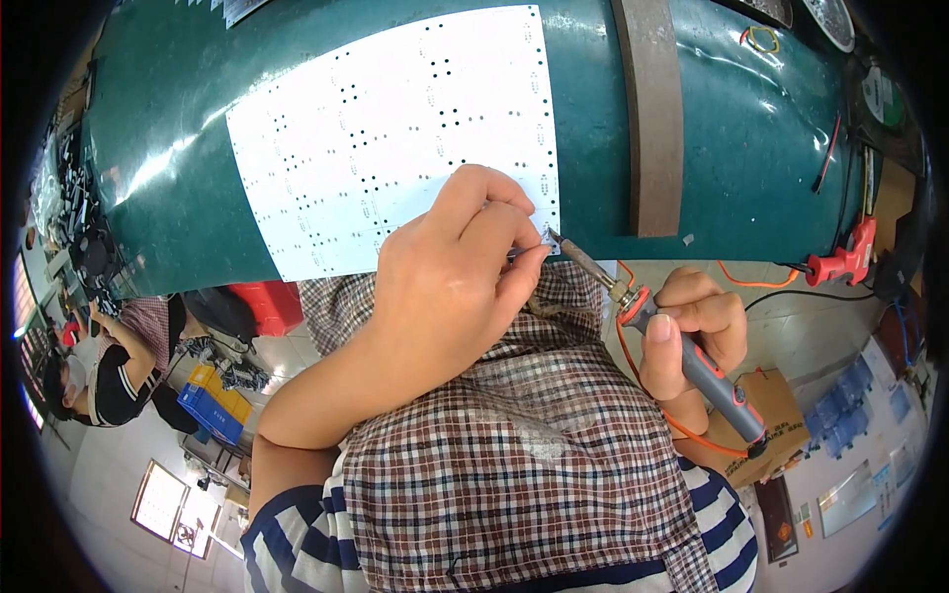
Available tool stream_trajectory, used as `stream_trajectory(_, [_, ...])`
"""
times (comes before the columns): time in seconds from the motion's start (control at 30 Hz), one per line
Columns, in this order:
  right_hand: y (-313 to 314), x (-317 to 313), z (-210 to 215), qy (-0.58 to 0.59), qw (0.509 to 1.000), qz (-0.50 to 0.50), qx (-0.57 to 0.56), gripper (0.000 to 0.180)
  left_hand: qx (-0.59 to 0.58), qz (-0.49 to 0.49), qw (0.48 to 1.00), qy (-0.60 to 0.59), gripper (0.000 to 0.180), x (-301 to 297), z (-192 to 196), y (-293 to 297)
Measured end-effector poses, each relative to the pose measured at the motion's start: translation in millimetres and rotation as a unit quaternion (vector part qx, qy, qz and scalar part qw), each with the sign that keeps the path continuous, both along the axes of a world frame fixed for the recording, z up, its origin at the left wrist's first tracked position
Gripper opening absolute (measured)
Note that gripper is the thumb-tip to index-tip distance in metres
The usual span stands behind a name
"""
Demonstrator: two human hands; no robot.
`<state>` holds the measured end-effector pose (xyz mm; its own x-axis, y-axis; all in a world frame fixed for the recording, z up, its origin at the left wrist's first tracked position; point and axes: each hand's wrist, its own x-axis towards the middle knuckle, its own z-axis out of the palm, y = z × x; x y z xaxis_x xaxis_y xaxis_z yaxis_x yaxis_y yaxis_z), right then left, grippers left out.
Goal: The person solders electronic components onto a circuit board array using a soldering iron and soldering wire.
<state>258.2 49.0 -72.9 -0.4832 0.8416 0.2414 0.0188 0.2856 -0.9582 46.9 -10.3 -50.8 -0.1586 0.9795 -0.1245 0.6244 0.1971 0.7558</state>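
A green table (756, 188) carries a white board (405, 143) with dark dots and, right of it, a brown bar (654, 119).

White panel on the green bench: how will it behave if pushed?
The white panel likely slides rather than tips: it lies broad and flat on the shiny green bench. It's probably stiff, as no creases show. No thick edge shows, so perhaps light for its area.
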Motion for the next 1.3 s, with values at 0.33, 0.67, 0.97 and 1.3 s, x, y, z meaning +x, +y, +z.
stream_trajectory(0.33, [-1,0,1,-0.003,1.0,0.005,0.007,0.024,0.004,0.003,1.0,-0.016,0.014,0,2,0])
stream_trajectory(0.67, [-1,0,5,-0.017,1.0,0.007,0.011,0.024,-0.001,-0.007,1.0,-0.015,0.013,-3,1,-2])
stream_trajectory(0.97, [0,-3,6,-0.02,1.0,0.011,0.011,0.024,0.005,-0.011,1.0,0.0,0.012,-5,1,-2])
stream_trajectory(1.3, [4,-7,10,0.01,1.0,-0.016,-0.014,0.022,-0.024,0.054,0.998,-0.015,0.01,-8,11,3])
